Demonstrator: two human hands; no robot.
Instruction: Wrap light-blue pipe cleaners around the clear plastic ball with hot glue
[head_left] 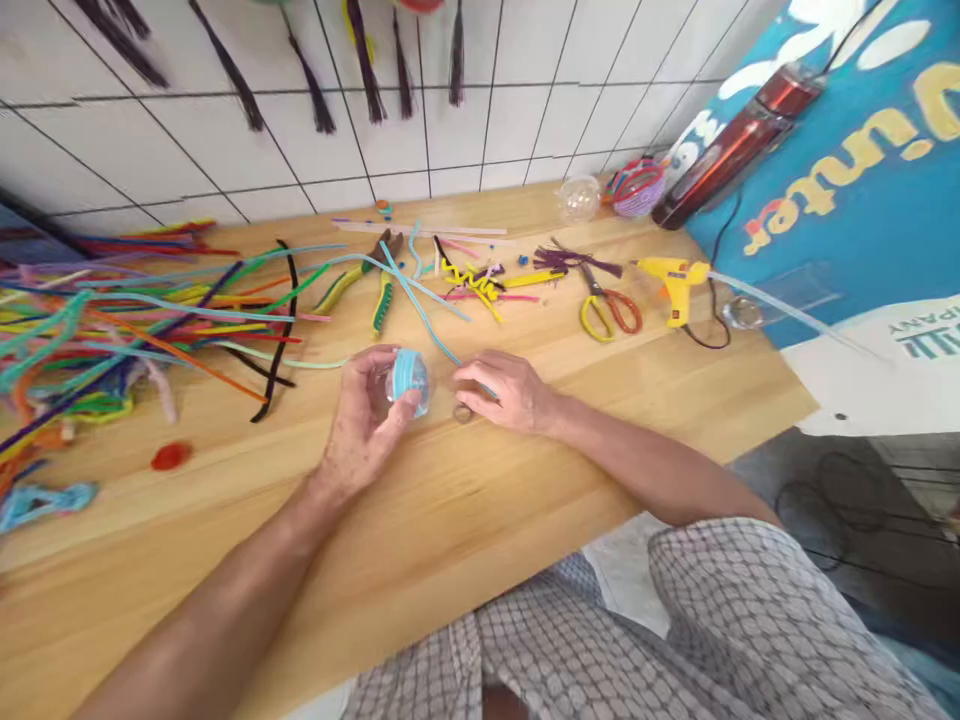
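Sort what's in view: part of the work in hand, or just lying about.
Work in hand:
clear ball with a blue band, in the left hand
blue pipe cleaner, running to the right hand

Apparently just lying about:
green-and-yellow-handled pliers
scissors
yellow glue gun

Wall: white tiles (465, 145) with thin black lines between them, right behind the table.
Table: a long, light brown wooden table (480, 545) with stripy grain.
Right side: a big board (832, 235), blue on top and white below, with "Winter" in yellow and orange letters (862, 150) and white shapes near its top.
Floor: gray floor (765, 462) at the lower right, with dark, loopy cords (851, 490), a bit blurry.
Light: bright all over, making the wood look pale.
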